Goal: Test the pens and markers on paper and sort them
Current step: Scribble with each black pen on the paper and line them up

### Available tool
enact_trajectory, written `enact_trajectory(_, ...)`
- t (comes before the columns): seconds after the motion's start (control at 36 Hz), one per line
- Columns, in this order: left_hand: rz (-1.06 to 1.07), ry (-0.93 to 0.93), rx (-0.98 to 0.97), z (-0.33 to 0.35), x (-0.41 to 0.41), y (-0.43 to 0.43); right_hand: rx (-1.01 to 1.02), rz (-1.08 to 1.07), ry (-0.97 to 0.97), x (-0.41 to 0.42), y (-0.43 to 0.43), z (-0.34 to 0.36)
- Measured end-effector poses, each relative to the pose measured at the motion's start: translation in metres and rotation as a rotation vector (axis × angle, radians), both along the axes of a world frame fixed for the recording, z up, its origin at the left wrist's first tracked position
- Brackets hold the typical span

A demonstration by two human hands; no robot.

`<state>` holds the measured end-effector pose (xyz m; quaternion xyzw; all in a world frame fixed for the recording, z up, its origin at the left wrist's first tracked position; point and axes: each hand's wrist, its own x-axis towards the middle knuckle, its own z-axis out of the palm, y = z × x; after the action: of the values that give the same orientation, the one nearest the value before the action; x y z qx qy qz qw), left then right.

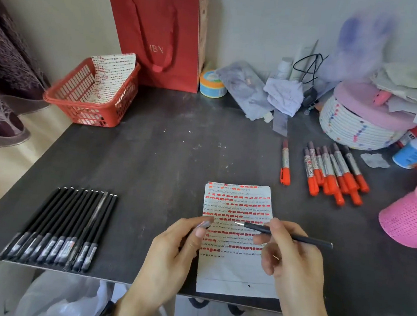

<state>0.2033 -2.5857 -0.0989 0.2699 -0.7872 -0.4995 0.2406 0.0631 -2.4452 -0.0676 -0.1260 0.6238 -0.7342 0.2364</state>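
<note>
- Right hand (292, 255): fingers closed on a black pen (284, 234), barrel passing through the grip, bare tip pointing left over the paper (234, 272).
- Left hand (179, 248): thumb and forefinger pinch a small grey cap (204, 224), just beside the pen tip and apart from it.
- Paper: flat on the dark table (163, 158), rows of red and dark marks; both hands cover part of the lower rows.
- Row of black pens (62, 224): table's left.
- Orange-capped markers (333, 172): far right; labels unreadable.

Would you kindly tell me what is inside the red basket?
The red basket holds a curled sheet of paper covered in red test marks. The sheet hides the basket's floor, so anything beneath cannot be seen.
</note>
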Motion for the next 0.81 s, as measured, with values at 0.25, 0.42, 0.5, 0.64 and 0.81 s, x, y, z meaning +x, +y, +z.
enact_trajectory(0.25,-0.085,0.08,0.088,0.017,-0.011,-0.001,-0.047,0.002,-0.005,-0.003,0.012,0.021)
enact_trajectory(0.42,-0.135,0.057,0.08,0.027,-0.016,0.001,-0.026,0.01,0.03,-0.003,0.014,0.026)
enact_trajectory(0.5,-0.164,0.044,0.069,0.031,-0.018,0.003,-0.018,0.014,0.047,-0.002,0.016,0.027)
enact_trajectory(0.64,-0.206,0.018,0.055,0.039,-0.02,0.008,-0.02,0.031,0.047,-0.001,0.018,0.027)
enact_trajectory(0.81,-0.266,-0.028,0.027,0.047,-0.021,0.013,0.003,0.083,0.076,0.001,0.02,0.024)
